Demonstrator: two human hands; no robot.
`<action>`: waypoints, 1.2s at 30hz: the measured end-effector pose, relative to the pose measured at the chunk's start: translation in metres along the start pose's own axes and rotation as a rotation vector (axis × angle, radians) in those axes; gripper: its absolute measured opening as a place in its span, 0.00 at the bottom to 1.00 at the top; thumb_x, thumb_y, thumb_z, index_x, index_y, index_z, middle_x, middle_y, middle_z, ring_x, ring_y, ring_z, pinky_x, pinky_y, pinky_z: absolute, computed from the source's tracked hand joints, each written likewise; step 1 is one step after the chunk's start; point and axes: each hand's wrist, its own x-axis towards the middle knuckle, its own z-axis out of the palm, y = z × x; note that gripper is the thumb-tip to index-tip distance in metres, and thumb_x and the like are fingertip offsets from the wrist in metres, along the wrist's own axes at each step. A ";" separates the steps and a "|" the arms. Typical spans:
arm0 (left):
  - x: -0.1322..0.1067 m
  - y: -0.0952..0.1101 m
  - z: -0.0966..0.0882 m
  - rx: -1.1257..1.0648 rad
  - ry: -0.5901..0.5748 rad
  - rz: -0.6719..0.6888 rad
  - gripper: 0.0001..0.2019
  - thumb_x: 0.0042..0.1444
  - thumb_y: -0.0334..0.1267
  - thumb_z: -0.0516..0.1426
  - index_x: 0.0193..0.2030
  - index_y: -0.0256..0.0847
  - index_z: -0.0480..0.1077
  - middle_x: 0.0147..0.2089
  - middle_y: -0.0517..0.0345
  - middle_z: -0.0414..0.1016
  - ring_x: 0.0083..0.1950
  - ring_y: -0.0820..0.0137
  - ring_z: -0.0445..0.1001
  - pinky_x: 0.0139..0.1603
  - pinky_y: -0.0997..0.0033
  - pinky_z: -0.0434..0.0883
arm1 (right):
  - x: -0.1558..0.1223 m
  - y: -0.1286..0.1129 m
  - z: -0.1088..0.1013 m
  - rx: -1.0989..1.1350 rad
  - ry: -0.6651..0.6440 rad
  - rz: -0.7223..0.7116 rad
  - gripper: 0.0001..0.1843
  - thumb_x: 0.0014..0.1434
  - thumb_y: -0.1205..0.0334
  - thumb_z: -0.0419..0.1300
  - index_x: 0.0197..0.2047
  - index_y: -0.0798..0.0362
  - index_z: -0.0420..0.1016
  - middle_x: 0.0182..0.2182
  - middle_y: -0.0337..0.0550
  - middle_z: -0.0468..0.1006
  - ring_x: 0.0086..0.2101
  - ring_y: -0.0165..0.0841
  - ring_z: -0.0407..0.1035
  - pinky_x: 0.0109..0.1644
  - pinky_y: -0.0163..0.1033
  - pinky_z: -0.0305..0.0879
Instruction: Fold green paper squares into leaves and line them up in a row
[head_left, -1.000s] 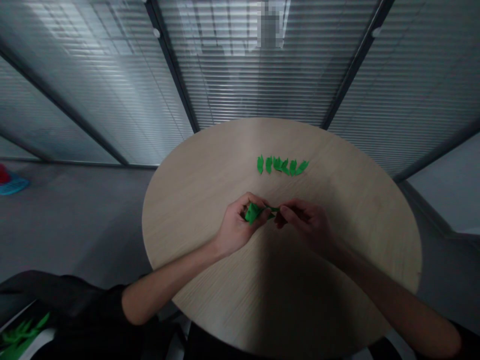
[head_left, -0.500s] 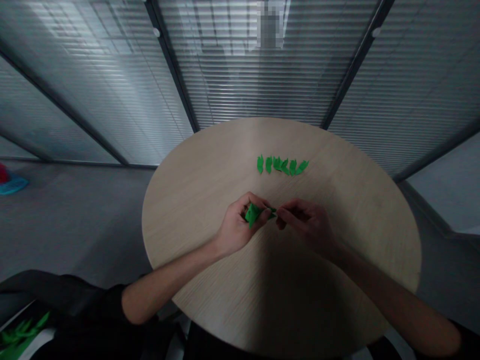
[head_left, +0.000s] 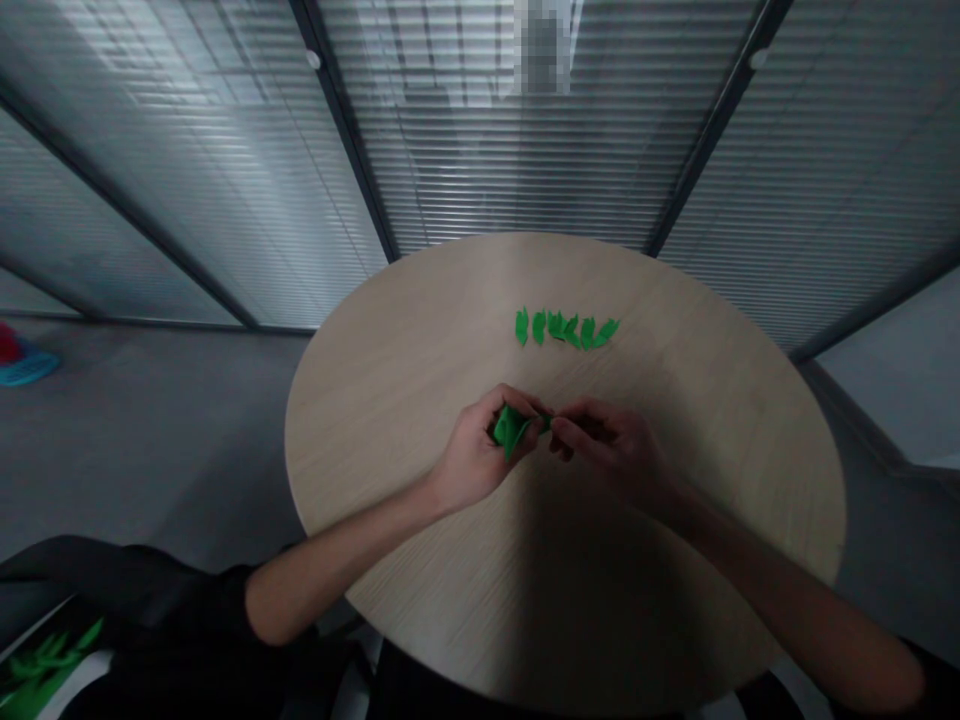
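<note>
One green piece [head_left: 510, 430] is gripped in the left hand [head_left: 474, 445] above the table [head_left: 390, 400], its tip pinched by the right hand [head_left: 615, 445] — wide room is given on either side, and small green leaves [head_left: 556, 326] are lined toward the far edge [head_left: 517, 236].

V. dim — light thru blinds [head_left: 465, 180], tbl [head_left: 397, 370] part-shadowed.

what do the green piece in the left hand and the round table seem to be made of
Green piece: matte, perhaps paper or thin felt, judging by its flat facets and crisp edges.

Round table: wood or wood-look laminate, low sheen; fine pale grain shows.
</note>
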 end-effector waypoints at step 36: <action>0.000 -0.006 0.000 0.043 -0.053 0.144 0.07 0.68 0.37 0.62 0.47 0.43 0.68 0.55 0.47 0.78 0.51 0.64 0.80 0.51 0.60 0.77 | 0.000 -0.003 0.004 0.041 0.071 -0.067 0.18 0.65 0.45 0.66 0.37 0.52 0.78 0.25 0.40 0.80 0.25 0.31 0.77 0.30 0.35 0.75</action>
